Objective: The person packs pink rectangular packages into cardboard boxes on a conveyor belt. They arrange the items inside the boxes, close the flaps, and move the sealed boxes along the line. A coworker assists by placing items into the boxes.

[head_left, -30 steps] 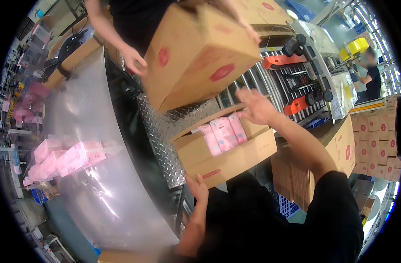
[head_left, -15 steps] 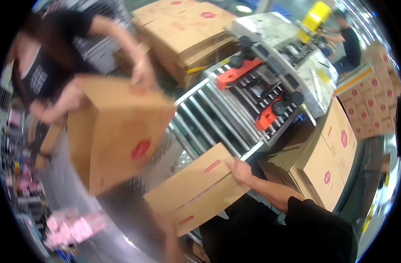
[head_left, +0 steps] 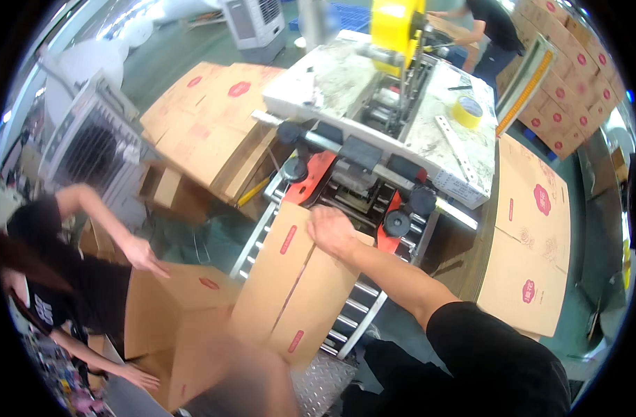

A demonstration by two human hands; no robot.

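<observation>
A closed cardboard carton with small red labels and a centre seam lies at a slant on the roller conveyor, its far end at the taping machine. My right hand is closed over the carton's far end, fingers curled at the seam. My left hand is a blur by the near left end of the carton, its fingers smeared. Beside it on the left, a co-worker's hands are at an open carton whose hollow inside shows.
Flat cardboard stacks stand left and right of the machine. A yellow tape roll lies on its top. Black knobs stick up over the rollers. Farther back are another person and stacked cartons.
The closed carton has swung round and moved forward onto the rollers, up to the machine, with my right hand on it. The co-worker's open carton has come lower. My view has turned.
</observation>
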